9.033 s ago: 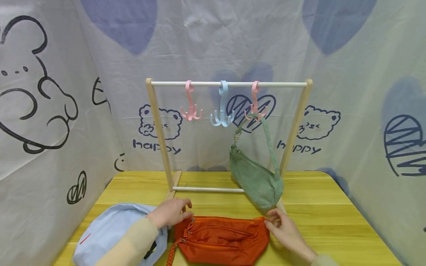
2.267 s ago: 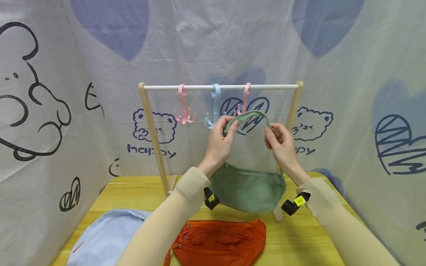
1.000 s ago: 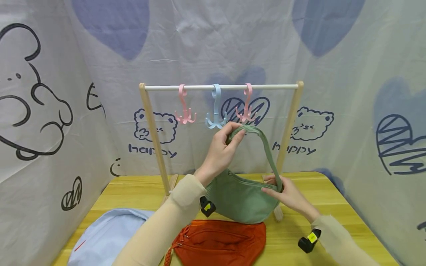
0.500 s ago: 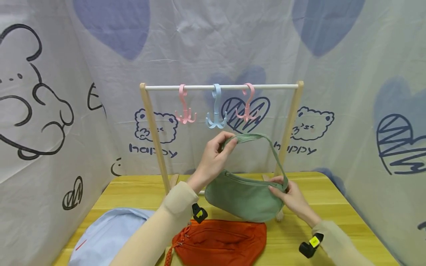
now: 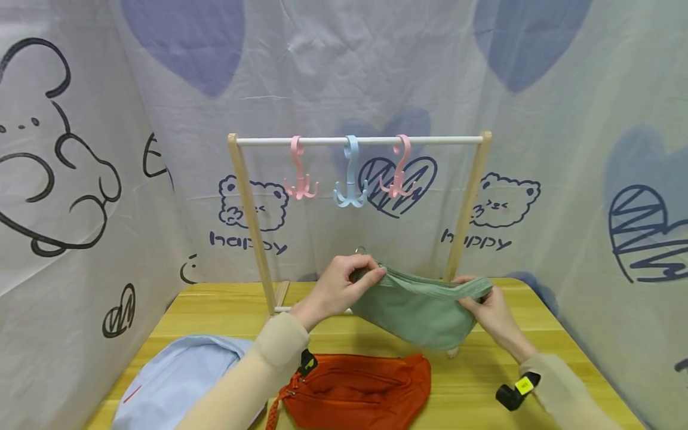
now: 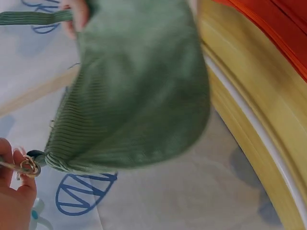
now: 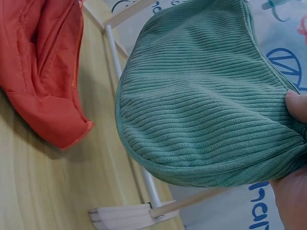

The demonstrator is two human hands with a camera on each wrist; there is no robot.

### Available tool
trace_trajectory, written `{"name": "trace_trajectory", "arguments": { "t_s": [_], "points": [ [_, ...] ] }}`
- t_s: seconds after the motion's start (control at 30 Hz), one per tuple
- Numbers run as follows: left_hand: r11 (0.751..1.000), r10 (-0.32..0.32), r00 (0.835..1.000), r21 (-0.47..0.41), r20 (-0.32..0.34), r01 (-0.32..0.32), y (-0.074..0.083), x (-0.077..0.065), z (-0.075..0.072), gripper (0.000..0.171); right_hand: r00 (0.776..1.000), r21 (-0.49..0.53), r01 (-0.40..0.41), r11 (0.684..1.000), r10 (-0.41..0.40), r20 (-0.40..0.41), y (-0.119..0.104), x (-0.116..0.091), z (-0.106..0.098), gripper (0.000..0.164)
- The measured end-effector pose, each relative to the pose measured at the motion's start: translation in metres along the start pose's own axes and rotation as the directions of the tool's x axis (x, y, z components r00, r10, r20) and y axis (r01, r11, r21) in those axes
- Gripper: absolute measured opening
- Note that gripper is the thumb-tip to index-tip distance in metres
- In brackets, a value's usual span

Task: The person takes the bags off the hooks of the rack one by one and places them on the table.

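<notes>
Both hands are on the green bag [image 5: 416, 307], holding it in the air above the tabletop [image 5: 543, 334], in front of the wooden rack [image 5: 467, 197] and just behind the orange bag [image 5: 357, 391]. The left hand [image 5: 338, 286] has its fingers curled round one end, by the metal ring [image 6: 28, 166] — the right hand [image 5: 491, 310] pinches the other end, with the strap [image 5: 441, 289] bunched along the top edge between them.

It looks light and very soft: ribbed corduroy that sags into a crescent between the two grips, with no stiffness of its own. The ribbing should give good friction, so slipping seems unlikely, and nothing about it looks fragile. The sensible places to hold are just where the hands are, at the two ends where strap meets body, or the strap itself; grabbing the middle would probably only crumple it.

Hard to read — the zip and opening are not visible in any view, so whether the bag is closed or has anything inside cannot be told. The left wrist view is blurred, and the ring shows only in part. The right thumb appears only at the frame edge in the right wrist view. The orange bag and the pale blue bag [image 5: 177, 382] are cut off at the bottom, partly behind the left sleeve. The three hooks [image 5: 350, 179] on the rail hang bare.
</notes>
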State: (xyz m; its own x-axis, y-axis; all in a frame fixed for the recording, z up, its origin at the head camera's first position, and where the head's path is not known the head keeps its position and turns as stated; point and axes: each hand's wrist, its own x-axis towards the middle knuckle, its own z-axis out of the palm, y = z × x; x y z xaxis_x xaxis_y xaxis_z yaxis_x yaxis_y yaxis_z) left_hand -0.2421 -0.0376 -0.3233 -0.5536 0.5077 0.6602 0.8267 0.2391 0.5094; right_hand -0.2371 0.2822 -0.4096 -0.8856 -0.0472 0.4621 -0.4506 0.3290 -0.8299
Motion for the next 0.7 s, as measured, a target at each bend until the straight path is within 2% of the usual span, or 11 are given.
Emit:
{"name": "trace_trajectory", "arguments": {
  "t_s": [0.1, 0.23, 0.33, 0.43, 0.5, 0.57, 0.7],
  "points": [
    [0.989, 0.058, 0.997, 0.130, 0.046, -0.063, -0.005, -0.006, 0.002, 0.015, 1.000, -0.020, 0.010, 1.000, -0.010, -0.011, -0.003, 0.002, -0.004, 0.024],
    [0.942, 0.133, 0.983, 0.292, 0.128, -0.165, -0.010, -0.012, 0.004, 0.012, 1.000, -0.031, -0.003, 1.000, 0.002, -0.014, -0.005, 0.003, -0.008, 0.025],
    [0.904, 0.152, 0.972, 0.373, 0.181, -0.211, -0.014, -0.016, 0.006, 0.013, 1.000, -0.029, -0.007, 1.000, 0.007, -0.010, -0.007, 0.003, -0.010, 0.025],
    [0.884, 0.144, 0.968, 0.413, 0.207, -0.220, -0.018, -0.020, 0.008, 0.014, 1.000, -0.019, 0.012, 1.000, -0.012, -0.003, -0.009, 0.003, -0.013, 0.024],
    [0.887, 0.135, 0.970, 0.411, 0.203, -0.210, -0.021, -0.021, 0.009, 0.013, 1.000, -0.016, 0.028, 0.999, -0.028, 0.002, -0.010, 0.003, -0.015, 0.024],
    [0.902, 0.129, 0.976, 0.388, 0.173, -0.188, -0.023, -0.023, 0.009, 0.012, 0.999, -0.015, 0.040, 0.999, -0.040, 0.006, -0.011, 0.004, -0.016, 0.023],
    [0.940, 0.093, 0.994, 0.325, 0.053, -0.105, -0.030, -0.027, 0.011, 0.014, 0.999, -0.014, 0.048, 0.999, -0.048, 0.013, -0.012, 0.004, -0.019, 0.023]
  ]
}}
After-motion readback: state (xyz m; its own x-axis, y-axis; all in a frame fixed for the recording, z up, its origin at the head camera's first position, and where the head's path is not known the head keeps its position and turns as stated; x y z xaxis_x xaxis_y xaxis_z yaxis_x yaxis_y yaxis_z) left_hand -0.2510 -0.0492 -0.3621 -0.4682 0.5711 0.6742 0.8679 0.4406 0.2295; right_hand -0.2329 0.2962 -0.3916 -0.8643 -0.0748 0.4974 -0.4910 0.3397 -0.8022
